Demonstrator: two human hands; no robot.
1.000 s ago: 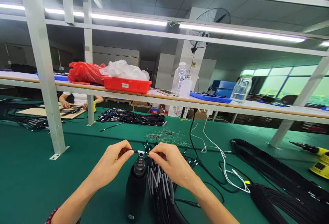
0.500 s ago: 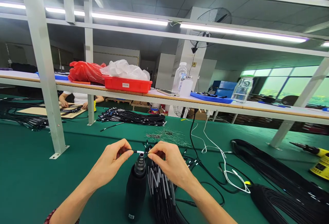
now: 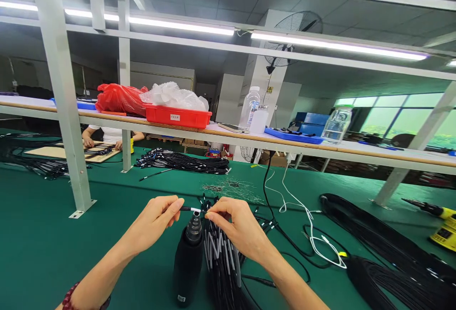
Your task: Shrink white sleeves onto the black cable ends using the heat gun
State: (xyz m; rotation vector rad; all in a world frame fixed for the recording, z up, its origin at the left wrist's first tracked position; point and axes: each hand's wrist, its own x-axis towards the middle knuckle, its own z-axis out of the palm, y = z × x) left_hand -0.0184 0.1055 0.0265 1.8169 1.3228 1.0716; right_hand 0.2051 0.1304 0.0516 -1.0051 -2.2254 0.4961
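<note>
A thin black cable with a white sleeve (image 3: pixel 195 210) is stretched level between my two hands. My left hand (image 3: pixel 156 222) pinches its left end, and my right hand (image 3: pixel 237 222) pinches it on the right between thumb and forefinger. Just below the white sleeve is the metal nozzle of an upright black heat gun (image 3: pixel 188 258), pointing up. Whether the sleeve touches the nozzle I cannot tell. Beside the heat gun, under my right hand, lies a bundle of black cables with grey sleeves (image 3: pixel 223 253).
Behind my hands lie wire scraps (image 3: pixel 231 186) and another cable bundle (image 3: pixel 181 160). Coiled black cables (image 3: pixel 392 239) and a yellow heat gun (image 3: pixel 443 229) are at right. A shelf (image 3: pixel 213 134) crosses above the bench, carrying a red bin (image 3: pixel 178 116). A co-worker's hands (image 3: pixel 89 143) show at far left.
My left hand has rolled on the cable, its thumb turning upward and the fingers closing more. The cable stays over the nozzle. My right hand has hardly moved.
</note>
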